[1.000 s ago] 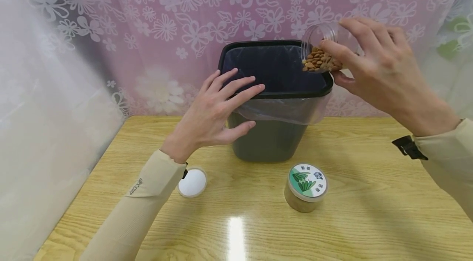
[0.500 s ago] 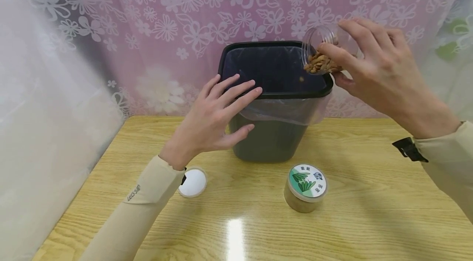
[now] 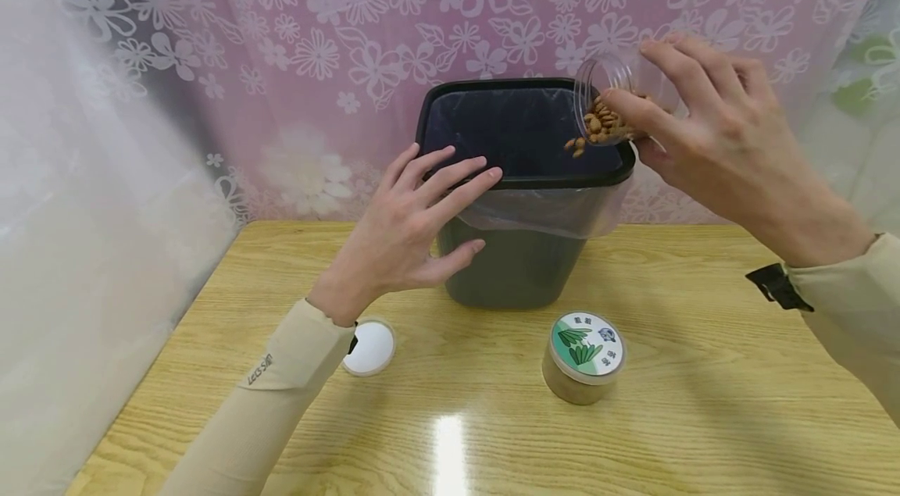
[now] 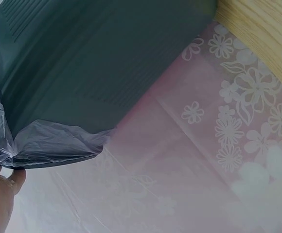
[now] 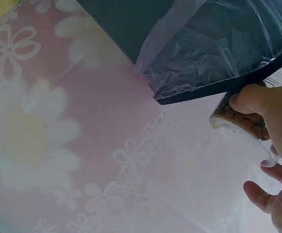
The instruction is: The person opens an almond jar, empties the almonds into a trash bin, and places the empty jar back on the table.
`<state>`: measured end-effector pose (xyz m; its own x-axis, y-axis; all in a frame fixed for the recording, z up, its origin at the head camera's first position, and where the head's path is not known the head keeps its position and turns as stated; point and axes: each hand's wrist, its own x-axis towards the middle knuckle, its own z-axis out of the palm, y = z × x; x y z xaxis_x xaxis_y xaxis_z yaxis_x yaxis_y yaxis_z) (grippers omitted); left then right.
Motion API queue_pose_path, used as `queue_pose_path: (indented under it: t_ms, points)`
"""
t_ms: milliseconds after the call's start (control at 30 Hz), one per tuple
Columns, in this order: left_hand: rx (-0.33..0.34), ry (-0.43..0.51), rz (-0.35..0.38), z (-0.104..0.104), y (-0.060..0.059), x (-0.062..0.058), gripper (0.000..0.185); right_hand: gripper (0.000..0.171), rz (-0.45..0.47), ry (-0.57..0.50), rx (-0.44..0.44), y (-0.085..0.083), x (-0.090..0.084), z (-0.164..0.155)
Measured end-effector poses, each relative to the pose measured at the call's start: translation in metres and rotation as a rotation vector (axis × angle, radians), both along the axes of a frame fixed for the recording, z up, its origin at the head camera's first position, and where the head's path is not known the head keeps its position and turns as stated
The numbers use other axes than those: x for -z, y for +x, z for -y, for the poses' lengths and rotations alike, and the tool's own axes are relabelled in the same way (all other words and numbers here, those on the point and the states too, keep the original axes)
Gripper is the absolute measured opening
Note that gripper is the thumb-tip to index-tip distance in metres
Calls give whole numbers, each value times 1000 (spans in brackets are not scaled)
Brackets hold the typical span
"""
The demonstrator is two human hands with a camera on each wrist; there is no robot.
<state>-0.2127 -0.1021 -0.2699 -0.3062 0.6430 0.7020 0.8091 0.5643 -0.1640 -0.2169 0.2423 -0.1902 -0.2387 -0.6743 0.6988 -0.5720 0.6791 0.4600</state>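
Note:
My right hand grips a clear plastic jar, tipped on its side with its mouth over the right part of a dark trash bin. Almonds lie along the jar's lower wall, and a few drop from its mouth into the bin. In the right wrist view the jar shows just beyond the bin's rim. My left hand rests its spread, straight fingers on the bin's near left rim, thumb apart along the front. A translucent liner hangs folded over the rim. The bin's bottom inside is too dark to make out.
On the wooden table a tub with a green and white lid stands right of centre. A round white lid lies beside my left wrist. Behind the bin hangs a pink flowered curtain.
Almonds have slid toward the jar's mouth, and several have begun to fall out into the bin. The jar's mouth has dipped slightly. My left hand stays nearly still on the rim.

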Motion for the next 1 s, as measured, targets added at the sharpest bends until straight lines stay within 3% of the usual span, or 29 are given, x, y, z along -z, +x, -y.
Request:
queue_pose_path:
  t_ms: [233, 700, 1000]
  points:
    - [-3, 2, 2, 0, 0, 0, 69, 77, 6, 2, 3, 1, 0, -1]
    - [-8, 2, 0, 0, -1, 1, 69, 63, -52, 19, -1, 1, -1, 4]
    - [-59, -6, -11, -4, 2, 1, 68, 58, -43, 22, 7, 2, -1, 5]
